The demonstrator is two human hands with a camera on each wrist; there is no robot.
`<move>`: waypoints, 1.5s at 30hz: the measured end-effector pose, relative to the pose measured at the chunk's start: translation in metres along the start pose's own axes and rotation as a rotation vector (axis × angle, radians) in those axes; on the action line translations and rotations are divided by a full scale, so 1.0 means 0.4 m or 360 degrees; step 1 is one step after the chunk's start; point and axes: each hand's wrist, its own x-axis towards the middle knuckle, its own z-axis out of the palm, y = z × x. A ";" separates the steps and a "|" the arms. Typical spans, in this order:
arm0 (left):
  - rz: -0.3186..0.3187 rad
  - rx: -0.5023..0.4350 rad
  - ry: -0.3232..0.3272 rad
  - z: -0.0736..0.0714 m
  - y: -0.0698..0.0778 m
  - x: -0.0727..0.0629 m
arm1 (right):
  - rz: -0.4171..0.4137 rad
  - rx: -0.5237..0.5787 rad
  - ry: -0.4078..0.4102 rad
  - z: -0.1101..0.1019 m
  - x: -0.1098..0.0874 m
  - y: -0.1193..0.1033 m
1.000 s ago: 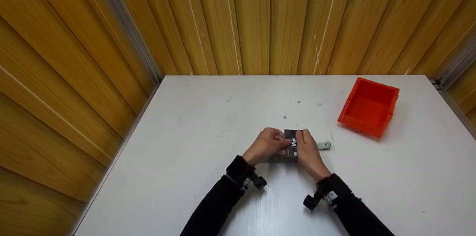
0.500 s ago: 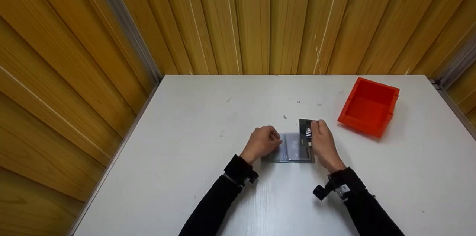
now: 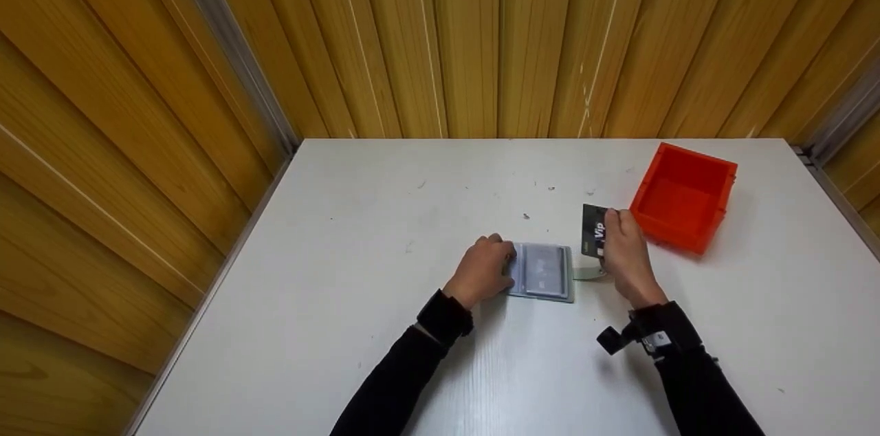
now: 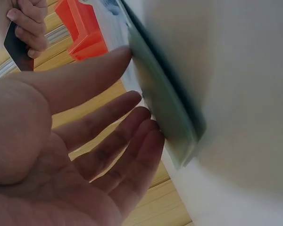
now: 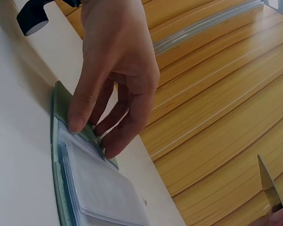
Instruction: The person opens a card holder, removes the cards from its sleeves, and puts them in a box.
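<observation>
A card holder (image 3: 546,271) lies spread on the white table, with clear plastic sleeves and a pale green cover. My left hand (image 3: 481,267) holds its left cover flap, thumb toward the near edge and fingers toward the far one; in the right wrist view, the thumb rests beside the clear sleeves (image 5: 104,183). A light green strap tab (image 3: 586,274) sticks out on the holder's right. Off to that side, my right hand (image 3: 628,257) pinches a dark card (image 3: 592,230) marked "Vip", raised above the table and apart from the holder.
An orange-red bin (image 3: 684,199) stands at the back right of the table, just beyond the right hand. Wood-patterned panels (image 3: 467,37) rise behind the table and on its left side.
My right hand has carried the Vip card rightward, away from the card holder and toward the bin. My left hand has let go of the card and taken hold of the holder's left flap.
</observation>
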 end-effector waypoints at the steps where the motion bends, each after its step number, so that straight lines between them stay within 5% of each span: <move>1: 0.0009 0.0016 0.0008 0.001 -0.002 -0.001 | 0.0003 0.0006 0.0005 -0.006 0.001 -0.001; 14: 0.0062 0.0069 -0.0112 -0.023 -0.020 -0.005 | 0.0067 -0.0032 0.0069 -0.047 0.021 0.008; 25: 0.0125 0.0203 -0.0106 -0.019 -0.014 -0.002 | 0.0053 -0.0133 0.0183 -0.125 0.046 0.006; 33: 0.0106 0.0208 -0.0113 -0.022 -0.017 -0.002 | 0.0120 -0.0237 0.0323 -0.239 0.137 -0.050; 38: 0.0101 0.0194 -0.0117 -0.023 -0.018 -0.005 | 0.0039 -0.0380 0.0484 -0.296 0.204 -0.048; 45: 0.0133 0.0240 -0.0101 -0.020 -0.017 -0.005 | -0.0016 -0.0650 0.0585 -0.300 0.261 -0.002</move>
